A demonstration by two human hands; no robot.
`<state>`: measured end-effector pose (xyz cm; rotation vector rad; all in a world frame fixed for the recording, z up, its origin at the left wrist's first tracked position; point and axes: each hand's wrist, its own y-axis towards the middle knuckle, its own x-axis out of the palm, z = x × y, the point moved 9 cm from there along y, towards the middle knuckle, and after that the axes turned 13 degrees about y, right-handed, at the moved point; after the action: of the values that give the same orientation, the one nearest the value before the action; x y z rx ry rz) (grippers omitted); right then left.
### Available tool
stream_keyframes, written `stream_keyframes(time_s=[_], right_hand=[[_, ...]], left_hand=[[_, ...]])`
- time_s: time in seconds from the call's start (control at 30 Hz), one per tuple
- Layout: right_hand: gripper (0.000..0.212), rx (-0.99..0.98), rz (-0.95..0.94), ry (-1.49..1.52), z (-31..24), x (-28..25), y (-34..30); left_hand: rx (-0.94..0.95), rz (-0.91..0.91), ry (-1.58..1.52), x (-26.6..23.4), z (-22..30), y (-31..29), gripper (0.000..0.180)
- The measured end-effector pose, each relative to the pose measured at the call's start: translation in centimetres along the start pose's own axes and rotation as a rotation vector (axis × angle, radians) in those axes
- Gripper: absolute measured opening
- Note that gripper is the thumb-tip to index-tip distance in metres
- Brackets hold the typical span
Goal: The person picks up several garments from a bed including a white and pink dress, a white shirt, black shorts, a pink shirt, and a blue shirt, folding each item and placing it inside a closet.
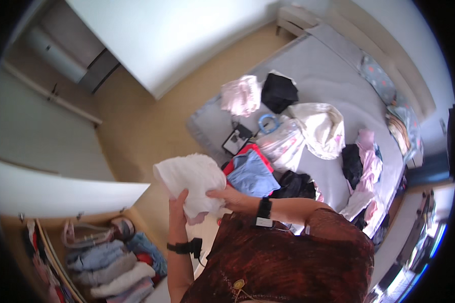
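In front of my body I hold a white folded garment [191, 174] in both hands, above the floor between the bed and the open wardrobe. My left hand [178, 206] grips its lower left side, with the thumb pressed on the cloth. My right hand [231, 197] is closed on the right edge, its thumb also on top. The cloth hides most of the fingers on both hands. Just beyond my right hand, a blue folded denim garment [252, 174] lies on a red piece [243, 151] at the bed's edge.
Clothes are spread on the grey bed [318, 65]: a pink pile [241, 96], a black folded piece [279, 92], a cream garment [318, 129]. A plastic bag [280, 144] lies among them. At lower left, the open wardrobe [151, 230] holds rows of folded clothes [121, 278], below a white door [71, 189].
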<state>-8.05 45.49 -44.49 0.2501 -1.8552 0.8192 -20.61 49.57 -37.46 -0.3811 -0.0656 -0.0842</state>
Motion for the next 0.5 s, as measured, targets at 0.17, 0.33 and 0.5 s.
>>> stream_keyframes(time_s=[0.17, 0.33, 0.5], right_hand=[[0.046, -0.214, 0.055, 0.137, -4.0, -1.5, -2.1], [0.023, -0.456, 0.504, -0.091, -12.9, -8.8, -2.9], [0.022, -0.816, 0.516, -0.114, -28.6, -12.9, -1.1]], left_hand=[[-0.133, -0.160, -0.074, 1.3, -5.7, 1.2, 0.057], [-0.273, -0.181, 0.147, 2.1, -9.6, 2.4, 0.055], [-0.449, -0.080, 0.191, -1.4, -13.7, 1.3, 0.048]])
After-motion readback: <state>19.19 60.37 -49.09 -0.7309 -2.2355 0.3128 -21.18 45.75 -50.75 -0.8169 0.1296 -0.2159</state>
